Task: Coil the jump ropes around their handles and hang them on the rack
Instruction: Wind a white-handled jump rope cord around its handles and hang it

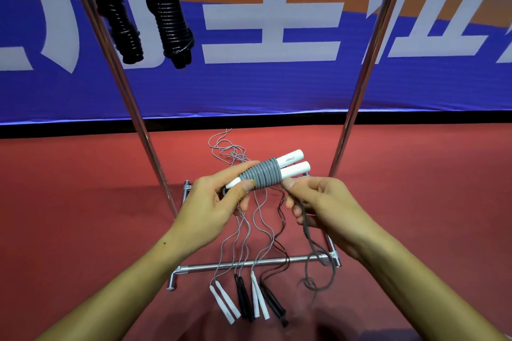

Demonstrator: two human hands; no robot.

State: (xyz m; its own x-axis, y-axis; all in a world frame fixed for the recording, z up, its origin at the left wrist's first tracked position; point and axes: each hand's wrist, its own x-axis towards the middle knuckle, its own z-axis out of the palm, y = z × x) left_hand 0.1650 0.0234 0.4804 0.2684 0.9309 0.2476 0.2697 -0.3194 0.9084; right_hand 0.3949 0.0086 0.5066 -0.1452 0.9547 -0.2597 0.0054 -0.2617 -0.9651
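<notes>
While my left hand [219, 196] clamps the paired white handles [288, 165], long axis running up-right, I judge the next wrap falls to my right hand [313, 202], pinching the grey rope [306, 230] just beside the coil [261, 173]

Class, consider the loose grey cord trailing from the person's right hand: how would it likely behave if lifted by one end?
The thin grey cord would probably hang limp, since it already droops in wavy bends from the right hand to the red floor. It looks light for its length. Its kinks suggest it may tangle or recoil.
</notes>
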